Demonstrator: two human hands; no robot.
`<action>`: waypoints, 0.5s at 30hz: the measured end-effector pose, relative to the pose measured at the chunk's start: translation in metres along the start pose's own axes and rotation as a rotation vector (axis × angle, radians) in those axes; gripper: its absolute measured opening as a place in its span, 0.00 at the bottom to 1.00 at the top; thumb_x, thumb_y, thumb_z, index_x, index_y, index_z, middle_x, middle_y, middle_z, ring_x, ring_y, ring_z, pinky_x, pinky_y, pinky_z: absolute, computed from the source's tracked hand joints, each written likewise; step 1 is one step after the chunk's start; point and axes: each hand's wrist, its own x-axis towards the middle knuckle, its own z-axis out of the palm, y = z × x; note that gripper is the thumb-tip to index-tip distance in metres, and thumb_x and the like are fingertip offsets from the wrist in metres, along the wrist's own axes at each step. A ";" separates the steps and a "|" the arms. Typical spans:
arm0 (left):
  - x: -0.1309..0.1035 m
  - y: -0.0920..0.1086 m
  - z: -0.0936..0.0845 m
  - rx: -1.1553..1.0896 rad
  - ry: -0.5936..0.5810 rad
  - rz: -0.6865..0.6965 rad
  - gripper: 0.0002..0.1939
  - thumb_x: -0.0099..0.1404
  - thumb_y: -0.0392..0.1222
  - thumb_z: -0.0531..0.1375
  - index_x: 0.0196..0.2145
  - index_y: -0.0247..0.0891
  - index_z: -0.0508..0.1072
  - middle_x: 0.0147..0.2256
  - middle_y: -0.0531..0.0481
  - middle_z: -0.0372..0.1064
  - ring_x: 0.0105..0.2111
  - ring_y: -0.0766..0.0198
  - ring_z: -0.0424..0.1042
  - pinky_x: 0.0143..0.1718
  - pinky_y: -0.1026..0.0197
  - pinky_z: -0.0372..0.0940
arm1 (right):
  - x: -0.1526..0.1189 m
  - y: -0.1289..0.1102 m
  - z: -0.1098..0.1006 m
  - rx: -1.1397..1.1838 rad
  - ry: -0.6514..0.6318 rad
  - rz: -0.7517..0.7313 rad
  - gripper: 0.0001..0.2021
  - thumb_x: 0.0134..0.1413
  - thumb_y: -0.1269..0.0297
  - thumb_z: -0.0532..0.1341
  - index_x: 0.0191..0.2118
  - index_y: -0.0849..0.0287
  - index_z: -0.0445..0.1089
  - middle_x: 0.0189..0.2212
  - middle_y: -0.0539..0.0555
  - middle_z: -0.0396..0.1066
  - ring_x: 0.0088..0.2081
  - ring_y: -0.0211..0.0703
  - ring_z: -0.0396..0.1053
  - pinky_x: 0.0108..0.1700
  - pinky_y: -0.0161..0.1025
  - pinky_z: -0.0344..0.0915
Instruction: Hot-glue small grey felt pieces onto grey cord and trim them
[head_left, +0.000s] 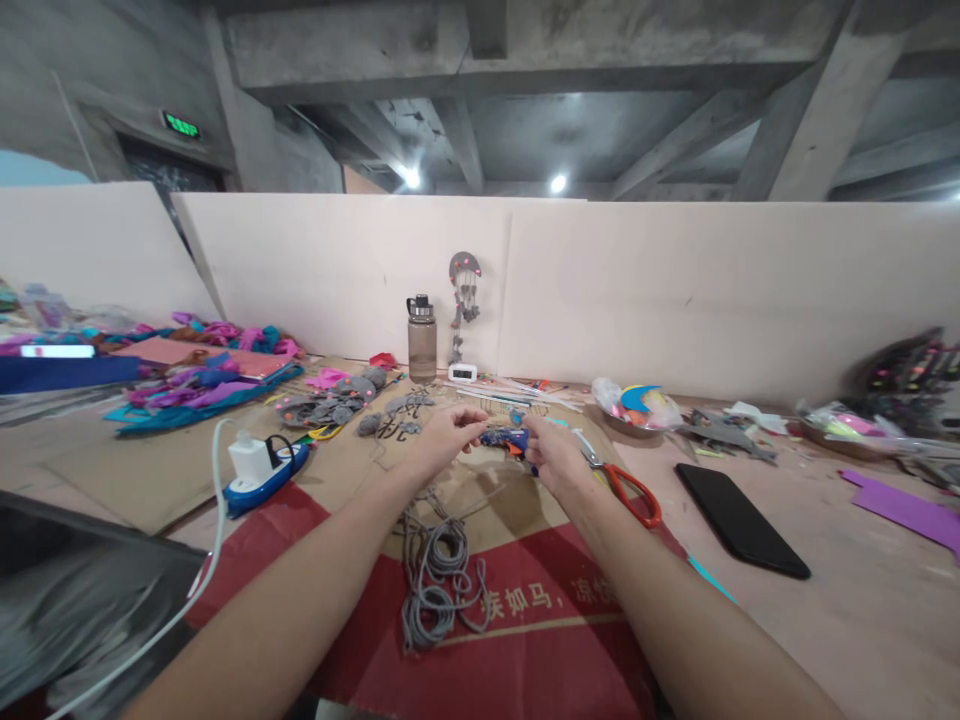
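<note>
Blue tool (514, 438) part-hidden, purple sheet (904, 508) cropped

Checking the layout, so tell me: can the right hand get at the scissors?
Likely yes: the scissors lie right beside the right hand, and nothing seems to block the way.

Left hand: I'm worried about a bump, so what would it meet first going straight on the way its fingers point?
The left hand would probably meet the blue-and-orange tool first; depth is unclear, and if it passed above that, the right hand would likely be first.
</note>
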 end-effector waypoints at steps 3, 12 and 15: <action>0.000 0.002 0.000 0.024 0.004 -0.012 0.13 0.53 0.43 0.62 0.36 0.33 0.72 0.24 0.53 0.68 0.21 0.71 0.63 0.23 0.66 0.60 | 0.001 0.001 0.000 0.021 -0.001 0.018 0.12 0.38 0.67 0.59 0.19 0.56 0.51 0.11 0.39 0.42 0.14 0.27 0.38 0.15 0.28 0.36; 0.000 0.001 0.000 0.083 0.021 -0.012 0.10 0.52 0.42 0.59 0.32 0.34 0.73 0.21 0.55 0.65 0.19 0.72 0.60 0.21 0.67 0.57 | 0.003 0.000 -0.005 0.007 -0.030 0.004 0.13 0.37 0.67 0.59 0.19 0.56 0.50 0.11 0.38 0.41 0.15 0.26 0.37 0.16 0.28 0.35; 0.000 0.000 -0.001 0.105 0.031 0.002 0.08 0.51 0.40 0.57 0.29 0.34 0.72 0.19 0.56 0.63 0.18 0.72 0.58 0.20 0.68 0.53 | 0.004 0.000 -0.006 -0.025 -0.038 -0.013 0.14 0.38 0.65 0.59 0.19 0.55 0.49 0.11 0.39 0.42 0.14 0.27 0.38 0.16 0.29 0.37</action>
